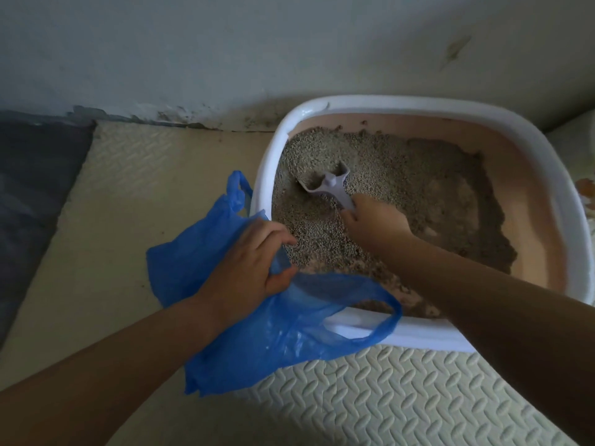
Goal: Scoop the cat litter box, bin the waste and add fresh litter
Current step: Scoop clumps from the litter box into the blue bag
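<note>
- The litter box (450, 106), white-rimmed, sits on the foam mat (386, 400) at its far edge, close to the wall (225, 53).
- Grey litter (402, 175) lies unevenly inside it.
- My right hand (375, 220) grips the scoop (325, 185) by its handle, with the blade dug in near the box's left side.
- My left hand (254, 262) pinches the blue plastic bag (257, 342) at the box's near-left corner. The bag's mouth seems to be held open.
</note>
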